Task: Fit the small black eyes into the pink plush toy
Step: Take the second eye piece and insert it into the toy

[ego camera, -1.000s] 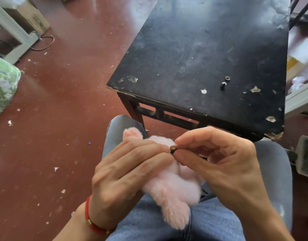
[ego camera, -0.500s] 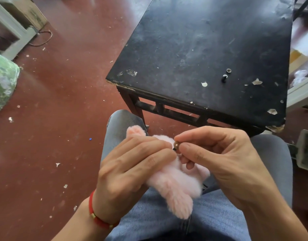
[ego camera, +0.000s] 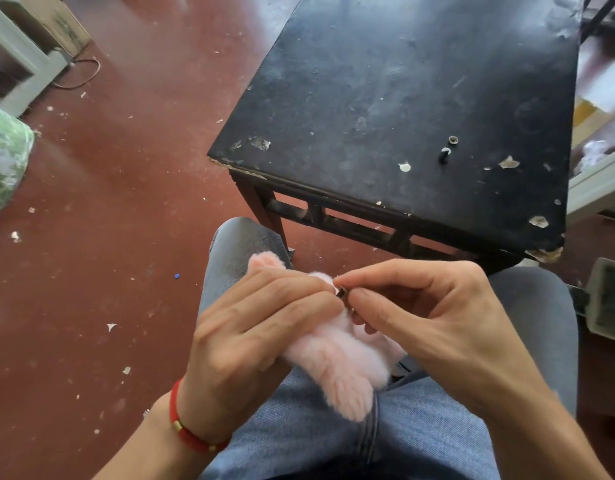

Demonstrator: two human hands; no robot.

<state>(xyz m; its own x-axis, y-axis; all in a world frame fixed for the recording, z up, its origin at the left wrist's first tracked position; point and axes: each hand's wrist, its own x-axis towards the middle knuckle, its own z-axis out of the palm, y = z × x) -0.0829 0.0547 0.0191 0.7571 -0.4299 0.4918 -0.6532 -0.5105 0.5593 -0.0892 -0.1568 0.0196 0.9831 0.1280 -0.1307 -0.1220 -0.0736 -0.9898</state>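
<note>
The pink plush toy (ego camera: 337,368) lies over my lap, one ear sticking out past my fingers. My left hand (ego camera: 250,334) wraps around its upper part and holds it. My right hand (ego camera: 420,313) pinches a small dark eye piece (ego camera: 341,291) between thumb and forefinger, pressed against the plush at my left fingertips. On the black table (ego camera: 385,98) lie another small black eye (ego camera: 444,156) and a small ring-shaped washer (ego camera: 452,139) just behind it.
The black table stands right in front of my knees, with chipped paint along its near edge. Red floor with scattered scraps spreads to the left. A green bag (ego camera: 3,168) sits at the far left, and a grey tray (ego camera: 607,299) at the right.
My right thumb and forefinger have shifted slightly on the small eye piece at the plush. The view has tilted a little; the hands stay together over my lap.
</note>
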